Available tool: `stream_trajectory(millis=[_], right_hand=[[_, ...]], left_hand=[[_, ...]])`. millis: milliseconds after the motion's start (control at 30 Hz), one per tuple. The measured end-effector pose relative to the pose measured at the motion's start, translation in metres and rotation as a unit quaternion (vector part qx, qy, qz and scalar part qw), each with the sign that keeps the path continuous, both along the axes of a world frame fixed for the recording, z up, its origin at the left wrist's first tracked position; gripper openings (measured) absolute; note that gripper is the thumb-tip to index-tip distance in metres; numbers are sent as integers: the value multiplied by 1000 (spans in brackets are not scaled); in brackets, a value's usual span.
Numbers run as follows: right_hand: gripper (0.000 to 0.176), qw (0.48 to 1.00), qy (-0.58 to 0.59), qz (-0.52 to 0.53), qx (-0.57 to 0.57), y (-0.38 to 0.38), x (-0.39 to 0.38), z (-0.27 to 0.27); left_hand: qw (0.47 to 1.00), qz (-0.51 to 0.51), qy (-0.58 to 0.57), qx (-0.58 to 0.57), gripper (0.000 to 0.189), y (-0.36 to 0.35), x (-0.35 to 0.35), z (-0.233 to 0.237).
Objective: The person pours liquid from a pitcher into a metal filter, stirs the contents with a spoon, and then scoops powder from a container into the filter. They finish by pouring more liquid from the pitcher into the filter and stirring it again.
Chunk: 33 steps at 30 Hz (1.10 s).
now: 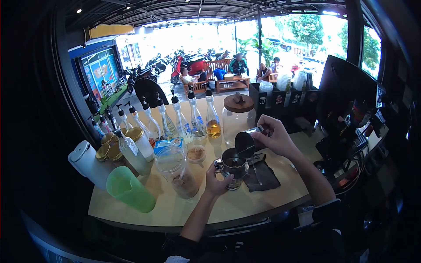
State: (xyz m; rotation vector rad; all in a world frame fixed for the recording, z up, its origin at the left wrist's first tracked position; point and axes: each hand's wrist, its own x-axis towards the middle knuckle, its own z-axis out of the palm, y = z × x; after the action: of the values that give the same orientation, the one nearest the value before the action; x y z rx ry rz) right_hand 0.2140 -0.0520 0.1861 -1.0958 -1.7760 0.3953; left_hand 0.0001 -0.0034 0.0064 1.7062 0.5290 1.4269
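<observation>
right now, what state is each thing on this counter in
metal cup: upright on the counter, top open
small pitcher: tipped mouth-down over the metal cup
left hand: closed on the metal cup's handle
right hand: closed around the small pitcher
powder jar: lid off, partly full
big glass jar: shut with a wooden lid
green tumbler: open, no lid
dark cloth: lying rumpled beside the metal cup

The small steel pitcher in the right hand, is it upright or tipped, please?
Tipped: the steel pitcher lies sideways in the right hand, mouth over the metal cup.
</observation>
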Motion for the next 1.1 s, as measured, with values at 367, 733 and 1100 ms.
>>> stream_trajectory(millis=[367, 733, 1100], right_hand=[[25, 1000, 4, -14, -3, 0, -5, 2], [24, 999, -23, -26, 15, 6, 1, 6], [24, 998, -40, -46, 20, 11, 5, 5]], left_hand=[[1000, -6, -6, -4, 66, 3, 0, -4], [1000, 0, 13, 15, 65, 7, -1, -9], [1000, -3, 5, 7, 63, 5, 0, -7]])
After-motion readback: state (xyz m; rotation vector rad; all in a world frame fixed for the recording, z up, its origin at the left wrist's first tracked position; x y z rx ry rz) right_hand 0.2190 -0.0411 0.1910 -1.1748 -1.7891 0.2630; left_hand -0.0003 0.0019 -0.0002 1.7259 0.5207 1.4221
